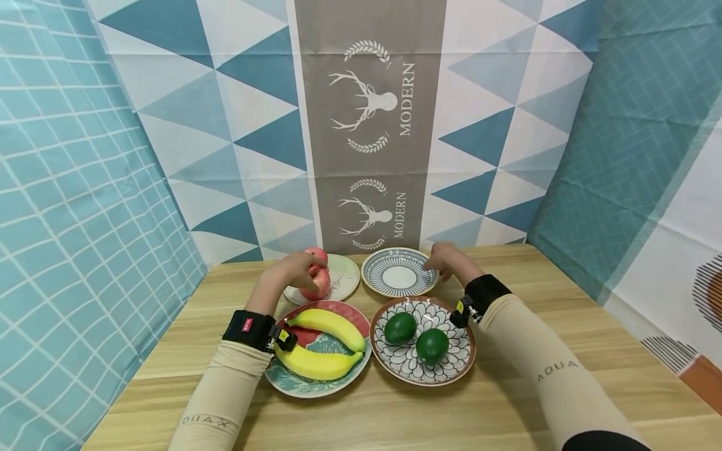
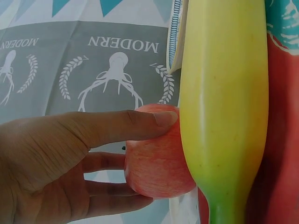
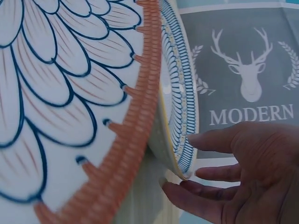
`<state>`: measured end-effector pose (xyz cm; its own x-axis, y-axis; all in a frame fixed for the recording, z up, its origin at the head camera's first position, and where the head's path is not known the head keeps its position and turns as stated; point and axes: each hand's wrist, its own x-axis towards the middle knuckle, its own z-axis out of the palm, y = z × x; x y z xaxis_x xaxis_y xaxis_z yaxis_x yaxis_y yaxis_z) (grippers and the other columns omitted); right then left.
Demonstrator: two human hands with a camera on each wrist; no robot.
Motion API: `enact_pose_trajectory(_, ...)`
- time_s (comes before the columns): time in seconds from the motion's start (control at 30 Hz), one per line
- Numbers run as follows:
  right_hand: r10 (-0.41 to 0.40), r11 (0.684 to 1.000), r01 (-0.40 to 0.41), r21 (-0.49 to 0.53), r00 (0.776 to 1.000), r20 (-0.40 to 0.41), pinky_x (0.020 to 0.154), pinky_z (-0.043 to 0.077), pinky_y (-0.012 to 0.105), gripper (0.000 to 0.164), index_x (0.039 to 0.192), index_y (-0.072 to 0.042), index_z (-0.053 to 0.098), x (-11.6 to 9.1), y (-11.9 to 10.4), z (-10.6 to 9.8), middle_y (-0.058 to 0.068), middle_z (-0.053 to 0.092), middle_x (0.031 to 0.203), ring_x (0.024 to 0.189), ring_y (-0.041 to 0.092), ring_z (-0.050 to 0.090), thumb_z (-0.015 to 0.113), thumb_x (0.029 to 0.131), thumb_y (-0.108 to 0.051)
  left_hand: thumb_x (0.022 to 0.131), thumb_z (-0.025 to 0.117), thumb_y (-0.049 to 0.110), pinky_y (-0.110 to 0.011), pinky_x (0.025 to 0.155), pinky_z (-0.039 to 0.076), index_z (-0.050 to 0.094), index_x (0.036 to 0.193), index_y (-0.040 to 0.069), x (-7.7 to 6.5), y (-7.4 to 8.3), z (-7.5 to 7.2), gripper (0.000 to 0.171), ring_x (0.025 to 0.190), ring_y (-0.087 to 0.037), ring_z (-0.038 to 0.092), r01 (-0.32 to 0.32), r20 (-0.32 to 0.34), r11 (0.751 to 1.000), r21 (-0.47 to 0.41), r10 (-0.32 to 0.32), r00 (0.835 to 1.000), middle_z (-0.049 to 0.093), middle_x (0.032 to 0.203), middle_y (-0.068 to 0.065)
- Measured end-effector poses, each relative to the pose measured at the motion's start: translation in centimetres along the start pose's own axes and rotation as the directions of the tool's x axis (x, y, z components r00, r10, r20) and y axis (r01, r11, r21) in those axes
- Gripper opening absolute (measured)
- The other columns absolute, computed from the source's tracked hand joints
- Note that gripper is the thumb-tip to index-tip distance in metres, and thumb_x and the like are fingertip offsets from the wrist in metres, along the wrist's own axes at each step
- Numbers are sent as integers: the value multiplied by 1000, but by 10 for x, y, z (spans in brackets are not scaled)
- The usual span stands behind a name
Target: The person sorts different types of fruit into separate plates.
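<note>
On the pale plate (image 1: pixel 344 275) at the back left are two red apples. My left hand (image 1: pixel 293 270) is over them, and its thumb and fingers hold one apple (image 2: pixel 159 158) in the left wrist view. At the back right, my right hand (image 1: pixel 447 260) is at the right rim of the blue-striped plate (image 1: pixel 369 272). In the right wrist view its thumb tip overlaps the rim and its loosely bent fingers lie beside and below it. I cannot tell how firmly they touch.
Below my left wrist, two yellow bananas (image 1: pixel 327 366) lie on a red and teal plate (image 1: pixel 299 389). Two dark green fruits (image 1: pixel 432 346) rest on a brown-rimmed petal-patterned plate (image 1: pixel 406 371). Behind the wooden table (image 1: pixel 366 419) hangs a patterned cloth (image 1: pixel 372 156).
</note>
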<state>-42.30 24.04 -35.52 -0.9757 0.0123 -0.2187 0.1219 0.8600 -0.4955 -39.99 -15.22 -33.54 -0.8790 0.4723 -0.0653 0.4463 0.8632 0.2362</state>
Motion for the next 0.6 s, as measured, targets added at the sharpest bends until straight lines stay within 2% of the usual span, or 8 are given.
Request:
enact_pose_trajectory(0.13, 21, 1000, -21, -6, 1000, 1, 66, 62, 36, 30, 114, 8, 59, 9, 0, 6, 22, 61, 104, 70, 25, 68, 72, 97, -12, 79, 91, 30, -49, 94, 53, 63, 148, 18, 1, 1, 1, 76, 113, -34, 57, 9, 0, 1000, 1, -9, 1000, 63, 136, -18)
enact_pose_trajectory(0.3, 34, 998, -34, -53, 999, 0, 64, 60, 33, 20, 109, 7, 62, 16, 6, 10, 21, 63, 101, 66, 21, 68, 70, 95, -4, 78, 92, 33, -49, 94, 53, 64, 147, 19, 3, 1, 5, 76, 111, -33, 57, 4, -1, 1000, 14, -4, 1000, 64, 132, -16)
enact_pose_trajectory(0.5, -19, 996, 17, -89, 1000, -22, 58, 57, 32, 19, 106, 6, 62, 17, 9, 11, 21, 62, 98, 63, 20, 66, 73, 92, 0, 76, 92, 29, -43, 84, 51, 66, 145, 18, 5, -3, 7, 74, 103, -31, 55, -8, -16, 1000, 24, 9, 1000, 65, 123, -13)
enact_pose_trajectory(0.6, -37, 997, 34, -76, 999, -36, 58, 57, 32, 24, 111, 7, 61, 18, 10, 13, 22, 61, 100, 66, 22, 65, 75, 91, 1, 76, 92, 27, -44, 85, 53, 66, 144, 16, 4, -3, 6, 74, 104, -32, 56, -8, -27, 1000, 19, 8, 1000, 66, 124, -14)
